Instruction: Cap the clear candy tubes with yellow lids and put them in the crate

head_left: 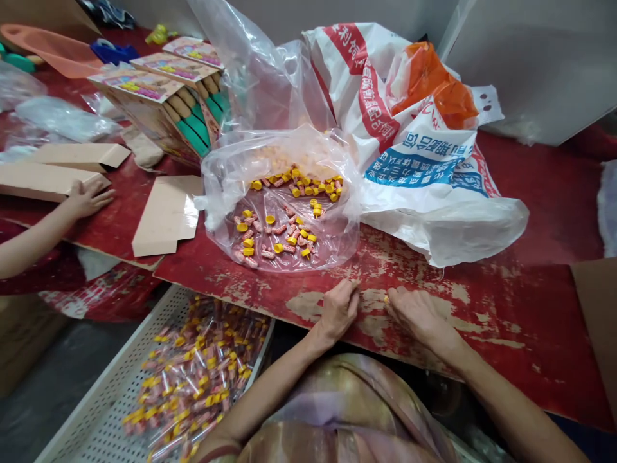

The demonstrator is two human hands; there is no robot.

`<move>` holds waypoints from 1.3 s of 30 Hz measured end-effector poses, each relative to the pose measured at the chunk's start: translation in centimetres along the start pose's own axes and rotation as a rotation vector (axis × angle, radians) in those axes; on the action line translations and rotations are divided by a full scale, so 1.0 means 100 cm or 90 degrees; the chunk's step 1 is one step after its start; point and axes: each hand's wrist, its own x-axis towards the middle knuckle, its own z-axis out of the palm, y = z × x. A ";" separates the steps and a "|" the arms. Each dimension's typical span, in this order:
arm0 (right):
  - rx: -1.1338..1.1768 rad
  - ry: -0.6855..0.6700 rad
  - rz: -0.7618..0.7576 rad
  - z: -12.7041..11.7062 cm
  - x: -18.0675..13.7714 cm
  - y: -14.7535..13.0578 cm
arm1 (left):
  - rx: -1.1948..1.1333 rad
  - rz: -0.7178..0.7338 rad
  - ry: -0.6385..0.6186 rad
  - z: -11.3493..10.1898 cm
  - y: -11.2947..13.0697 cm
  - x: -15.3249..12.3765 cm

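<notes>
My left hand [340, 310] rests on the worn red table [506, 308] near its front edge, fingers curled together; what they pinch is hidden. My right hand [418, 313] lies just to its right, fingers closed around a small yellow piece [386, 298] that peeks out at the fingertips. Straight ahead sits an open clear plastic bag [282, 193] holding several small yellow caps and pink pieces. Both hands are a short way in front of that bag, not touching it.
A large white printed sack [424, 161] lies behind right. Flat cardboard blanks [166, 215] and printed boxes [159, 103] stand left, where another person's hand [87, 198] presses a carton. A perforated white tray [120, 386] of small packed bags sits below the table's left edge.
</notes>
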 end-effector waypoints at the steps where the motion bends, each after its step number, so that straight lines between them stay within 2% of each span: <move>1: -0.004 0.016 -0.018 0.002 0.000 0.001 | -0.028 -0.007 0.022 -0.003 -0.003 -0.001; 4: 0.019 0.043 -0.103 0.006 -0.001 0.008 | -0.084 -0.030 0.053 -0.008 -0.011 -0.002; 6: 0.036 0.001 -0.129 0.005 0.002 0.013 | -0.084 -0.037 0.051 -0.008 -0.013 -0.003; 9: 0.017 -0.095 -0.098 -0.001 0.009 0.013 | -0.083 -0.046 0.050 -0.006 -0.012 -0.002; 11: -0.005 -0.125 -0.081 -0.004 0.014 0.009 | -0.087 -0.053 0.052 -0.006 -0.012 -0.001; 16: -0.015 -0.136 -0.013 -0.001 0.017 0.001 | -0.101 -0.078 0.033 -0.005 -0.012 0.000; 19: 0.030 -0.100 0.003 0.007 0.015 0.004 | -0.117 -0.080 0.036 -0.006 -0.012 0.001; 22: 0.193 -0.006 0.000 0.017 0.011 0.012 | -0.122 -0.070 0.061 -0.007 -0.011 0.002; 25: 0.481 0.099 0.039 0.023 0.005 0.012 | -0.127 -0.065 0.090 -0.008 -0.011 0.001; 28: 0.739 0.150 0.098 0.027 -0.001 0.000 | -0.142 -0.069 0.107 -0.008 -0.012 0.000; 30: 0.858 0.165 0.129 0.029 -0.005 -0.012 | -0.149 -0.076 0.115 -0.008 -0.012 0.000; 35: 1.040 0.232 0.122 0.035 -0.005 -0.028 | -0.171 -0.085 0.132 -0.009 -0.008 0.000; 39: 1.040 0.309 0.118 0.040 -0.004 -0.031 | -0.153 -0.078 0.127 -0.009 -0.008 0.000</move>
